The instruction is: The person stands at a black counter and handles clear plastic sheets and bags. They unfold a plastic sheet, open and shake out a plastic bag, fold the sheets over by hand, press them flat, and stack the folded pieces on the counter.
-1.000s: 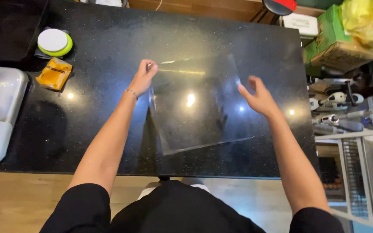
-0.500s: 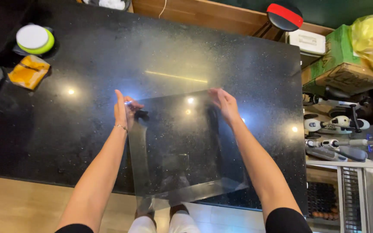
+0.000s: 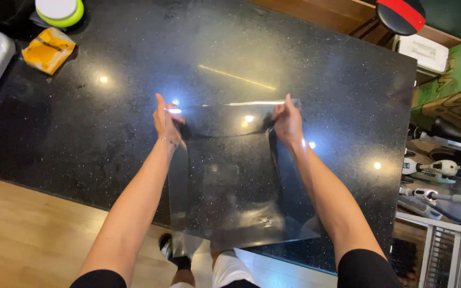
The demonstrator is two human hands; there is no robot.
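A clear plastic sheet, flat on the black stone counter a second ago, now hangs lifted toward the person; the left hand and right hand each pinch a top corner, fingers closed on it; its lower edge droops past the counter's near edge, between the forearms.

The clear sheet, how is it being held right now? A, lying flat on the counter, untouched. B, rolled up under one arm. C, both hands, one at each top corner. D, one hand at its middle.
C: the left hand and right hand each pinch a top corner of the clear sheet, which hangs down over the black counter edge.
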